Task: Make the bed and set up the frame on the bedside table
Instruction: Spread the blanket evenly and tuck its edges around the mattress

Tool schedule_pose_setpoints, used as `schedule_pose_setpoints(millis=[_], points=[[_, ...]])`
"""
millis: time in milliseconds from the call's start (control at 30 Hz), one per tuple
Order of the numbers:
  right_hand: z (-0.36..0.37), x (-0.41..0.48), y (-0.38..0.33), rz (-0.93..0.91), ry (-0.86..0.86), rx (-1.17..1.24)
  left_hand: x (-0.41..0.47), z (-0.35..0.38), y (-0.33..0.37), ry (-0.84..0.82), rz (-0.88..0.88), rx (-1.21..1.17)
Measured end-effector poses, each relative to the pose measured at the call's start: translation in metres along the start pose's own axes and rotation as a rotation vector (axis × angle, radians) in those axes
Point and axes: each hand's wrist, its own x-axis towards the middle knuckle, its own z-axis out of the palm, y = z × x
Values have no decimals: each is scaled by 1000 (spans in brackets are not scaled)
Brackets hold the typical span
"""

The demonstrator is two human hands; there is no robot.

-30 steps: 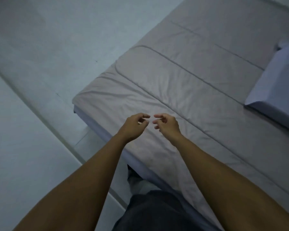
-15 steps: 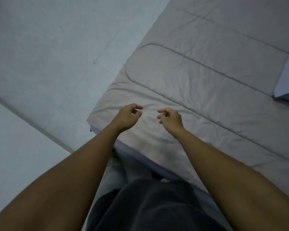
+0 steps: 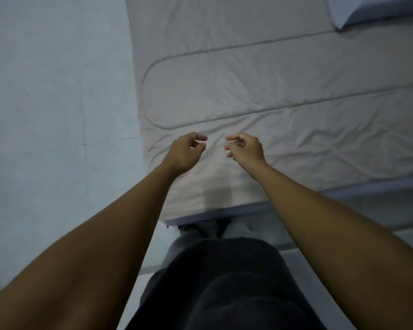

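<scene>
Beige quilted bed (image 3: 284,75) fills the upper right, its cover wrinkled near the corner. Pale floor (image 3: 57,110) runs along its left edge. Bluish pillow (image 3: 367,10) sits top right. Left hand (image 3: 185,152) and right hand (image 3: 247,148) hover near the bed's near edge, fingers loosely curled, holding nothing.

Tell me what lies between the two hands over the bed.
In the head view, only wrinkled beige quilt shows in the gap between the left hand and the right hand. Neither hand visibly holds anything.
</scene>
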Motion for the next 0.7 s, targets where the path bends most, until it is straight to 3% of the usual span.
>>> schedule_pose_setpoints(millis=[300, 700], points=[[5, -20, 37, 112, 119, 140, 15, 12, 0, -112, 101, 101], [72, -53, 94, 390, 441, 297, 64, 10, -42, -473, 210, 285]])
